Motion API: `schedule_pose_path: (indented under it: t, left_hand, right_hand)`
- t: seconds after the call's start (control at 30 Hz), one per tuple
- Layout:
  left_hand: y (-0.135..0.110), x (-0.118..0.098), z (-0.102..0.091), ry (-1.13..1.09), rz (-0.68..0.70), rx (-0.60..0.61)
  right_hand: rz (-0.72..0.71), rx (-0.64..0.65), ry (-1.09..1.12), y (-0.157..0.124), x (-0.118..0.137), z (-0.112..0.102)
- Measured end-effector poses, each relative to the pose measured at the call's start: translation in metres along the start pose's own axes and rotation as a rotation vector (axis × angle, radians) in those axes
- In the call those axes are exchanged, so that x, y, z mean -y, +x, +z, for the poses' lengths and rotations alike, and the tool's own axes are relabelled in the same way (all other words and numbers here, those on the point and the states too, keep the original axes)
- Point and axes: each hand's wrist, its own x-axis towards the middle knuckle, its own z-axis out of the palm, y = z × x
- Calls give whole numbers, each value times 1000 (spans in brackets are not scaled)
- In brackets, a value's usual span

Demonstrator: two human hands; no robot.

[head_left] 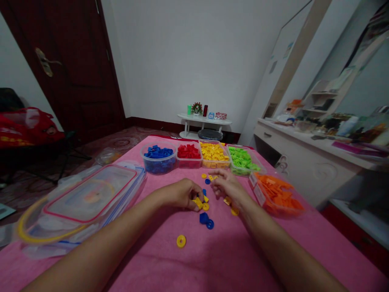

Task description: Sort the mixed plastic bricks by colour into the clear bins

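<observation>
My left hand [184,194] is closed, its thumb and fingers pinching a yellow plastic block [198,203] just above the pink cloth. Close by lie a yellow ring [206,207] and a small blue piece [204,192]. My right hand [226,186] is curled, with a yellow piece with holes [213,177] at its fingertips. Under its wrist are a yellow piece [227,201] and a partly covered yellow ring [234,211]. Nearer me lie a blue faceted piece [204,218], a blue ring [210,224] and a yellow ring [181,241].
Across the table's back stand tubs of blue [158,165], red [189,162], yellow [215,164] and green pieces [235,170]. An orange-filled tub [257,192] is at right. Stacked lids [91,194] lie at left. The table has a pink cloth [146,259].
</observation>
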Motion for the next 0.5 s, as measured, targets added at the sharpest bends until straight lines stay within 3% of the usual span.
schedule_pose_path:
  t: [0.1,0.17,0.27,0.33,0.5]
  left_hand:
    - [0,6,-10,-344,-103,-61]
    - [2,10,-18,-652,-117,-233]
    - [4,10,-25,-1165,-107,-487]
    - [6,8,-26,-1429,-92,-568]
    - [9,3,-20,-1664,-72,-745]
  right_hand:
    - [126,94,603,-5,14,-1]
    - [165,120,696,-7,16,2]
    - [126,106,362,-9,7,10]
    - [33,96,20,-9,-2,15]
    - [-118,0,-762,-8,-16,21]
